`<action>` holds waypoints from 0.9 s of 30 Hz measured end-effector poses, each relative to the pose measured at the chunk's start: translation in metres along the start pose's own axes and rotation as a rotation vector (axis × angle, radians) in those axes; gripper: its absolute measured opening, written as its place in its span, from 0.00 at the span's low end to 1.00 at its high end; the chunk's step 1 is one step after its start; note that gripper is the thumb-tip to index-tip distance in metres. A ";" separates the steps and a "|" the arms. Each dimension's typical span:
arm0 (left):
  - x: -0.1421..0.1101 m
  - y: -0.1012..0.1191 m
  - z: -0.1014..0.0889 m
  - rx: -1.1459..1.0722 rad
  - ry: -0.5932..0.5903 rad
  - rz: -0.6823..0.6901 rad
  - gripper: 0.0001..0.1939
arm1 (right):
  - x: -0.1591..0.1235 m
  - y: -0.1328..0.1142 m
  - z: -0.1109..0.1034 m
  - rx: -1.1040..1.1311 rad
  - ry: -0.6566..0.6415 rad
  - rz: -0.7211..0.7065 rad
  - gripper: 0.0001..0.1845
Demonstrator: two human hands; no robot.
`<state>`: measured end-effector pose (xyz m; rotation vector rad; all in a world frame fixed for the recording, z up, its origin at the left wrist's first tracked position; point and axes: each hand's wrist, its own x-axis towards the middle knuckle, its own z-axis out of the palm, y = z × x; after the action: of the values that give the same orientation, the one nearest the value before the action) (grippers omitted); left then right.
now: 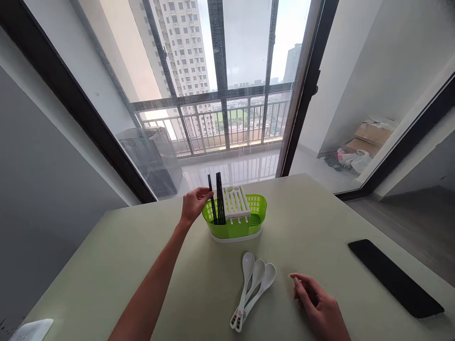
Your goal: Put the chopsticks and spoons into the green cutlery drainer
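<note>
- Black chopsticks [220, 203]: a cluster upright in the left end of a lime-green cutlery basket [236, 232], towards the middle of the surface's [188, 293] far edge.
- Left hand [194, 206]: fingers pinching a black chopstick, or a close pair (count unclear), just left of the cluster, lower end inside the basket. Handling note: keep the pinch light and the shaft upright, clear of the basket wall; let go only once the tip rests on the bottom.
- White slotted rack [236, 203]: seated across the basket, hooks facing the near edge.
- White soup spoons [258, 272]: three, fanned, nearer the near edge, handles overlapping.
- Right hand [320, 305]: right of the spoons, fingers loosely curled, nothing visibly held; free to steady the basket.
- Black slab [394, 277]: flat, along the right edge.
</note>
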<state>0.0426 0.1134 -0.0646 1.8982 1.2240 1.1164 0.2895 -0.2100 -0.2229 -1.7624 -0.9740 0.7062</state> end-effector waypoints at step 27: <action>-0.166 -0.010 0.067 0.244 -0.587 0.050 0.18 | -0.002 -0.003 0.001 -0.026 0.031 -0.014 0.24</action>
<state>0.0619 -0.0386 -0.1570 2.2275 1.0050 0.3811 0.2865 -0.2103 -0.2201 -1.7826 -0.9778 0.6584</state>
